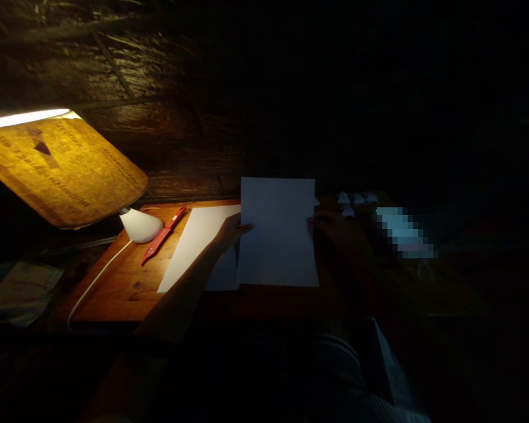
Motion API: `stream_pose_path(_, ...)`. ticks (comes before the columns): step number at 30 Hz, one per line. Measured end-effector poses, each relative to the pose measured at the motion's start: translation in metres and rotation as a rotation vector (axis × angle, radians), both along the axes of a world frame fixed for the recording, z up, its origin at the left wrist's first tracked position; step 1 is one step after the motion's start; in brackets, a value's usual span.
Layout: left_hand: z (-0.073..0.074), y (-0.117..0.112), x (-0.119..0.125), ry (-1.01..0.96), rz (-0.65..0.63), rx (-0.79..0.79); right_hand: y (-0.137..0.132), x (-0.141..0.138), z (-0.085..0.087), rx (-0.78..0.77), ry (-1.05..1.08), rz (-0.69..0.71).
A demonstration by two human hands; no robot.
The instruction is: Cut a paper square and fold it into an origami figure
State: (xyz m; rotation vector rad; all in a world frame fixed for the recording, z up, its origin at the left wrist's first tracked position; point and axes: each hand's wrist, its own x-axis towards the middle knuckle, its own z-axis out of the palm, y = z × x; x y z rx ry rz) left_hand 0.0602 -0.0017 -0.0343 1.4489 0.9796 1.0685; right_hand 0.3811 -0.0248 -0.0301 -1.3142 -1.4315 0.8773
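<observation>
Lit lamp left; red pen beside base; white scraps right; wooden table.

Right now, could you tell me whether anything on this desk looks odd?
Yes: a printed sheet hangs draped from the head of the lit lamp, right under its light strip, like a makeshift shade. The white sheet held by the left hand looks undamaged.

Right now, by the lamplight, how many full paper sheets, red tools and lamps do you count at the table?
White paper sheets: 2, the held sheet and the flat sheet
Red pen-like tool: 1
Lamp: 1
Total: 4
Small white scraps: too dim to count, left out
</observation>
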Motion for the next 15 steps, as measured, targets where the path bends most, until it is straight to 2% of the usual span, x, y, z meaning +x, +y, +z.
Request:
stream_pose_path(3, -0.0023, 0.0010, 0.0007, -0.022, 0.022, 0.018, -0.0022, -0.0019, 0.0007, -0.012, 0.060, 0.030)
stream_pose_path(8, -0.0043, 0.0022, 0.0000, -0.090, 0.049, 0.025, -0.0069, -0.0032, 0.0012, -0.096, 0.091, 0.180)
stream_pose_path(15, -0.0054, 0.0032, -0.0006, -0.045, 0.029, 0.057, -0.0036, -0.0001, 0.0014, -0.076, 0.095, 0.170)
